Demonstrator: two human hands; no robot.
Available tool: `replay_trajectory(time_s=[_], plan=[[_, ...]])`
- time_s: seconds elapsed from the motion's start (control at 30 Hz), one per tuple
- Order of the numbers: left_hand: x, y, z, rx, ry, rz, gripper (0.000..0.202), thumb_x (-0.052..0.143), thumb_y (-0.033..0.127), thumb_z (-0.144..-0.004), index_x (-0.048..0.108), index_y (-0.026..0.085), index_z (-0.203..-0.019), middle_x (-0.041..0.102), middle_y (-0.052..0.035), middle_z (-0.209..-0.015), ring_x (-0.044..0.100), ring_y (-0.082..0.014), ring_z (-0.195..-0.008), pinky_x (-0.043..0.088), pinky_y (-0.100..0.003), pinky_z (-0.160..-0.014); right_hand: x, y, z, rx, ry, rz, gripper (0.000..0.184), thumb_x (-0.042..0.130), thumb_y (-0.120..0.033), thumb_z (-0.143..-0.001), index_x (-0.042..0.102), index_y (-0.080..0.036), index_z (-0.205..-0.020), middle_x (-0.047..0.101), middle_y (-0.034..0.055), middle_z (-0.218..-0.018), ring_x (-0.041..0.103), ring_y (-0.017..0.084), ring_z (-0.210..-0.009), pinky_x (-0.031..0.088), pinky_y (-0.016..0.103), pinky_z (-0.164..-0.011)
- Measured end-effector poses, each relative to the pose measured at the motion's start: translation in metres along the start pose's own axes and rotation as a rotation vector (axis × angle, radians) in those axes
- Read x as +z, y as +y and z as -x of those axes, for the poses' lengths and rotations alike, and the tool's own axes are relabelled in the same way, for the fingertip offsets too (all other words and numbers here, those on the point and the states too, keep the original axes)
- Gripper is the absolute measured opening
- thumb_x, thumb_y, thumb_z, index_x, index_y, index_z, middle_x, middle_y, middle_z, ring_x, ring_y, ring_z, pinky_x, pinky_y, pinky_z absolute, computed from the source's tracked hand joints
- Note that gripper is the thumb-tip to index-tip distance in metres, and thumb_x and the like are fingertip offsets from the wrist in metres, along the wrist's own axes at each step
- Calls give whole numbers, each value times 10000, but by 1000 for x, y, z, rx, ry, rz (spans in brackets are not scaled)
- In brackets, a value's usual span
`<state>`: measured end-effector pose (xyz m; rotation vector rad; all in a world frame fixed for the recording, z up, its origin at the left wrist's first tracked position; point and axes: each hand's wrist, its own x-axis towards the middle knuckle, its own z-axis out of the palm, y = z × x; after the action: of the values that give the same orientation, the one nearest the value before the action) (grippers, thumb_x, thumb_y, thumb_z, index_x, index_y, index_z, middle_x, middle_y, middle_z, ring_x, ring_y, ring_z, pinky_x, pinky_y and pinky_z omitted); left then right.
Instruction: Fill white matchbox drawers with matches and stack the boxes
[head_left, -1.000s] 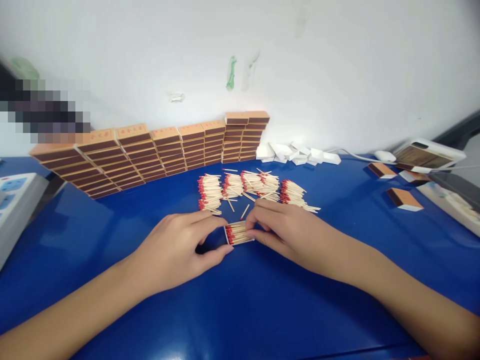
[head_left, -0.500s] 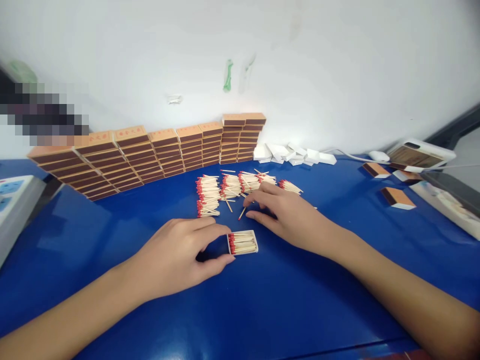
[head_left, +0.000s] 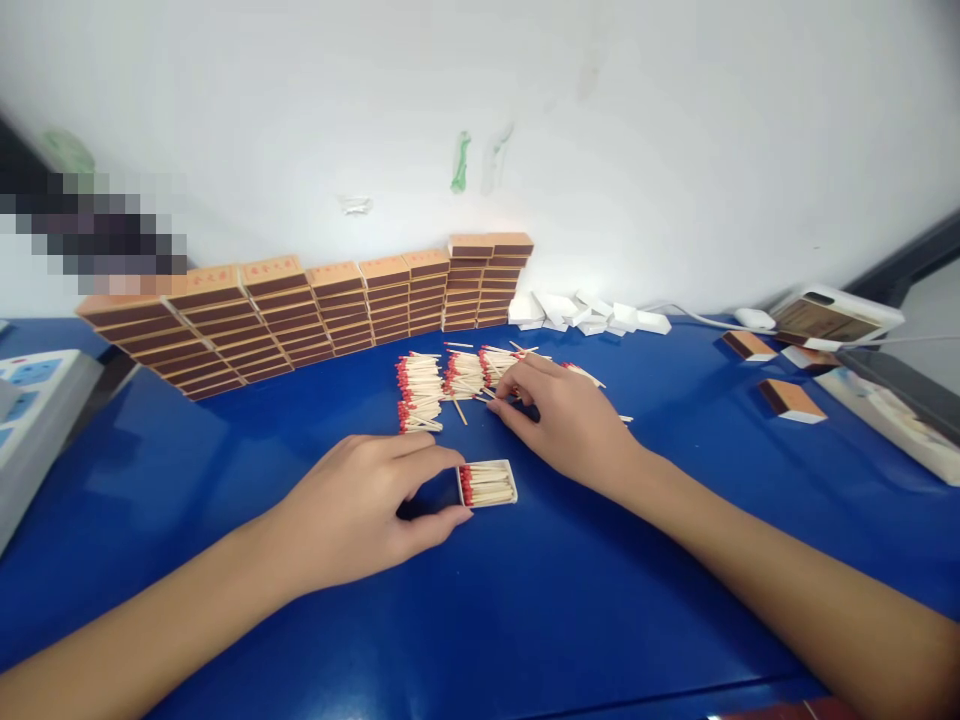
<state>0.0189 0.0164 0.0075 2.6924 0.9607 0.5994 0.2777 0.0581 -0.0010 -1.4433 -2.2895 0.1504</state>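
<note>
A small white tray of red-tipped matches [head_left: 488, 484] lies on the blue table [head_left: 525, 620]. My left hand [head_left: 360, 510] pinches the tray's left end between thumb and forefinger. Behind it lie several bundles of loose matches [head_left: 442, 385]. My right hand [head_left: 566, 420] rests on the right part of that pile, its fingers curled down onto the matches; what they grip is hidden.
Stacked brown matchboxes [head_left: 300, 310] line the wall. Empty white trays [head_left: 592, 312] lie to their right. Three closed matchboxes [head_left: 791, 398] and a phone [head_left: 832, 315] sit far right. A white power strip [head_left: 30, 410] is at the left edge.
My right hand left the tray and reached back into the loose match pile. My left hand has kept its hold on the tray's end.
</note>
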Motion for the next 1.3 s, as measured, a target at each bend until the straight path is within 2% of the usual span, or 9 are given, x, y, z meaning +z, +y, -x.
replay_trajectory(time_s=[0.07,0.17,0.57,0.7,0.83,1.07,1.3], plan=[[1,-1,0,-1,-3,5,266,724,350,-983,746,184,-1189,518,62,-682,552,-120,-585,531,-290,-707,0,0,0,-17,4,-4,54,655,-208,-999,668,-192,-950,660,46,-945,593,181,-767,396,325,-718],[1,-2,0,-2,-7,12,268,717,348,-988,745,180,-1195,510,64,-687,549,-120,-587,547,-305,-739,0,0,0,-20,-6,4,87,633,-195,-1009,683,-186,-938,664,53,-941,586,177,-745,398,320,-698],[0,-1,0,6,9,8,258,742,325,-970,742,179,-1182,525,57,-696,559,-116,-601,450,-247,-595,1,5,0,-9,16,12,94,657,-185,-998,696,-190,-913,678,43,-913,595,179,-751,402,311,-697],[0,-1,-1,4,3,6,252,737,322,-975,740,180,-1183,526,58,-696,565,-118,-606,468,-253,-625,1,3,0,4,-1,25,92,655,-186,-1000,707,-186,-924,675,44,-908,591,178,-739,397,310,-695],[0,-1,-2,2,-4,11,265,748,322,-966,737,181,-1189,534,58,-708,559,-114,-599,449,-251,-593,1,3,-1,2,-3,33,109,645,-190,-1008,705,-178,-918,671,42,-893,586,177,-737,400,318,-721],[-1,-1,0,0,1,13,272,759,318,-959,736,179,-1192,540,59,-712,563,-113,-606,458,-251,-594,-7,3,0,-23,-95,30,110,623,-158,-989,692,-173,-905,643,33,-847,536,168,-701,376,316,-694],[0,-4,0,6,20,5,284,758,328,-958,736,179,-1199,551,58,-714,565,-112,-600,464,-249,-597,-14,6,4,-64,-136,-71,110,615,-157,-984,720,-185,-1004,623,17,-829,529,163,-700,369,298,-658]])
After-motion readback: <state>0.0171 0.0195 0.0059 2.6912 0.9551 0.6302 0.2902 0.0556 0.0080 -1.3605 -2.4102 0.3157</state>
